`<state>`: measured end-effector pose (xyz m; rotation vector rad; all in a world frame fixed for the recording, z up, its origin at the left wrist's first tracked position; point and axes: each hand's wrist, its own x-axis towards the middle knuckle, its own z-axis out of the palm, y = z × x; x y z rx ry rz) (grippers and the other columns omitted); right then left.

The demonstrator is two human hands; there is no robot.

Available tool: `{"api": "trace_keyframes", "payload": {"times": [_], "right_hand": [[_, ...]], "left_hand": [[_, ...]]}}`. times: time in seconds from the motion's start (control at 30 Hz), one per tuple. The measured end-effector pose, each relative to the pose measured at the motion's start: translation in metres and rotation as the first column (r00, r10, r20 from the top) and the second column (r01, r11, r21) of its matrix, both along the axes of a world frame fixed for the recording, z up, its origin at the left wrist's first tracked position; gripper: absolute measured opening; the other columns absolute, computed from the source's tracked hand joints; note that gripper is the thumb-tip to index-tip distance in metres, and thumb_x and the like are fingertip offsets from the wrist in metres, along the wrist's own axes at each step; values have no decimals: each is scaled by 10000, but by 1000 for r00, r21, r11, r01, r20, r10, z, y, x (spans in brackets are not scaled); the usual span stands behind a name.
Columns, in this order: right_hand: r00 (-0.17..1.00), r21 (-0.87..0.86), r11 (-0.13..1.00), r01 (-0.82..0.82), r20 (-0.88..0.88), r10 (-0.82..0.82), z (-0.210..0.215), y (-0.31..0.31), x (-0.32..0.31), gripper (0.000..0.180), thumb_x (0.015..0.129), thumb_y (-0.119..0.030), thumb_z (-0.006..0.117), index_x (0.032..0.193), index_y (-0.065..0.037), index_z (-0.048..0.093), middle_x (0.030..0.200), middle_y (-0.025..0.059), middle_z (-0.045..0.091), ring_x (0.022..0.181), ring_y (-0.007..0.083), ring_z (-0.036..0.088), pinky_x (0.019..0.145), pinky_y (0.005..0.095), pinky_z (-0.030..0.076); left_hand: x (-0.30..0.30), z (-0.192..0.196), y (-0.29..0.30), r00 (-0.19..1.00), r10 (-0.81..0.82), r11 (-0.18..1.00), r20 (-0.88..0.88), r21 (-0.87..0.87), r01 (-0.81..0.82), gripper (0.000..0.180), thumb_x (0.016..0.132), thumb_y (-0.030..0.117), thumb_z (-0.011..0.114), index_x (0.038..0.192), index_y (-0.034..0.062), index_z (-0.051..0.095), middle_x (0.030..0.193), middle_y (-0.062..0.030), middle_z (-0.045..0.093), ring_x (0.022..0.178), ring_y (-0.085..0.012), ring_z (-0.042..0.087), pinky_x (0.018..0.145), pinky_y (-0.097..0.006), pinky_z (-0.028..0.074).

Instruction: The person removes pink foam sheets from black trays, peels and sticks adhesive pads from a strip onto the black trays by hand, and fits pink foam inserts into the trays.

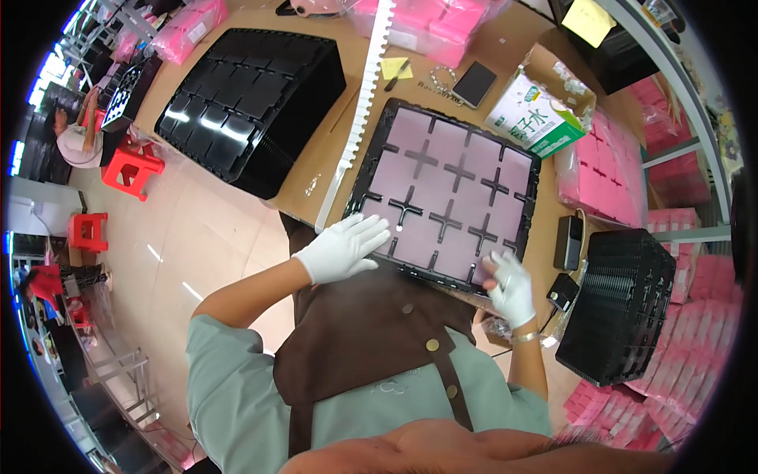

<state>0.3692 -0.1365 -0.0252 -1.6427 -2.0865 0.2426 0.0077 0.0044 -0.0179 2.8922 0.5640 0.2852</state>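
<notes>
A black plastic tray (380,134) lies on the cardboard-covered table before me. Pale pink sheeting (430,188) fills its face, with black cross-shaped ridges showing between the sections. My left hand (345,247), in a white glove, rests at the tray's near left edge, its fingers stretched out flat and together, nothing in them. At the near right corner is my right hand (512,291), also gloved in white with some fingertips bare. Its fingers are slightly bent and apart over the rim, and I see nothing held.
A tall stack of black trays (251,103) stands left, another stack (618,304) right. A white toothed strip (359,118) runs beside my tray. Beyond are a phone (474,84), an opened carton (545,114), a bracelet and pen. Pink packs (604,170) line the right side. Red stools (132,170) stand left.
</notes>
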Motion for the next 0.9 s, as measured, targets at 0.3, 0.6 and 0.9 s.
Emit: {"api": "trace_keyframes", "payload": {"times": [0.3,0.6,0.9], "right_hand": [[747,10,764,645,-220,-627,-41,-7,25,279,896,-216,604,839,57,625,777,260,599,727,436,581,731,452,478],[832,84,827,555,-40,-554,-69,61,100,301,905,-203,650,1106,19,616,1088,211,625,998,327,587,922,391,455],[483,925,205,-319,-27,875,76,181,-58,247,955,-153,568,1112,35,603,1054,196,617,971,275,577,895,365,464]], "left_hand": [[-36,-13,20,748,647,686,148,-542,-486,319,901,243,605,1129,20,624,989,-199,633,954,-344,613,834,-401,483],[6,-13,-16,260,925,373,277,-793,-481,438,937,403,554,1040,-13,647,938,-183,659,939,-264,631,838,-367,487],[-90,199,-38,-42,348,688,937,-285,-667,186,859,115,695,1017,59,615,750,31,542,644,-61,526,570,-253,437]]}}
